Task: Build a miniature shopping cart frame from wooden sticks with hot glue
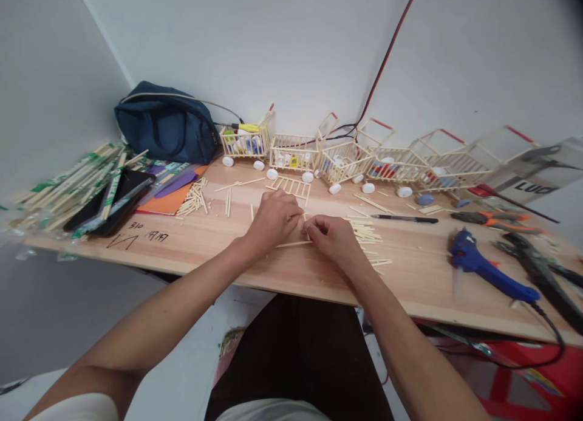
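My left hand point(273, 219) and my right hand point(331, 237) rest close together on the wooden board point(291, 269), both with fingers curled in a pinch over thin wooden sticks point(294, 244). One stick lies flat just under the hands. A small ladder-like stick frame point(294, 187) lies just beyond my left hand. More loose sticks point(367, 232) are piled right of my right hand.
Several small stick carts point(294, 152) with white wheels line the back wall. A blue bag point(166, 122) and wrapped chopsticks point(77, 181) sit at left with coloured paper point(170, 196). A black pen point(403, 218), blue glue gun point(485, 266) and pliers point(494, 219) lie at right.
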The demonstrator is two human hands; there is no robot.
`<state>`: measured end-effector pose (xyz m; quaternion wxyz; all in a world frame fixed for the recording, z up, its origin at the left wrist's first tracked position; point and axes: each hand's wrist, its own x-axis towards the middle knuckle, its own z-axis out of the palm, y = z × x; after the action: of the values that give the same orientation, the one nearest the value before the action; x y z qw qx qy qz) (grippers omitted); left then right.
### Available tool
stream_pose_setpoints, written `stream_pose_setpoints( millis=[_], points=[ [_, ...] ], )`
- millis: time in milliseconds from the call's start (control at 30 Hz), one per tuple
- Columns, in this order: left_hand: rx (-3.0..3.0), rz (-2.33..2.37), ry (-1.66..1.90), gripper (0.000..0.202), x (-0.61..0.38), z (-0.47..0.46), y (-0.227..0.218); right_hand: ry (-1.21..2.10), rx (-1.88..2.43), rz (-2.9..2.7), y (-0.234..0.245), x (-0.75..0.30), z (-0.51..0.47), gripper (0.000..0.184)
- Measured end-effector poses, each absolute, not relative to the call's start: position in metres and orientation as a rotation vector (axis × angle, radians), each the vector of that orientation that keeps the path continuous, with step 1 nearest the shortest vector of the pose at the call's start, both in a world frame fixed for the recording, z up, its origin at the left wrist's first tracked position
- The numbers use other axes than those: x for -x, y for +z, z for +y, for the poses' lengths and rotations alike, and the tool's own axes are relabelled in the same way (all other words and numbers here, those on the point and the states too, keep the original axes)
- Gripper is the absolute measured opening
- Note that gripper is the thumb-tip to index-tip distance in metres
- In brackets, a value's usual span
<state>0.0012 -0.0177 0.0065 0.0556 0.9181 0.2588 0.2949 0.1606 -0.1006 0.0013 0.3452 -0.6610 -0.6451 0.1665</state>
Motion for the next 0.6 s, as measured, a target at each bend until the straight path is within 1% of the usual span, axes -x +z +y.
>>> stream_pose_setpoints(
  millis=[600],
  points=[
    [-2.795, 0.774, 0.905, 0.024, -0.0010, -0.0174, 0.0056, 0.435, 1.726, -1.676, 0.0007, -0.1600, -0.1002, 0.024]
  ],
)
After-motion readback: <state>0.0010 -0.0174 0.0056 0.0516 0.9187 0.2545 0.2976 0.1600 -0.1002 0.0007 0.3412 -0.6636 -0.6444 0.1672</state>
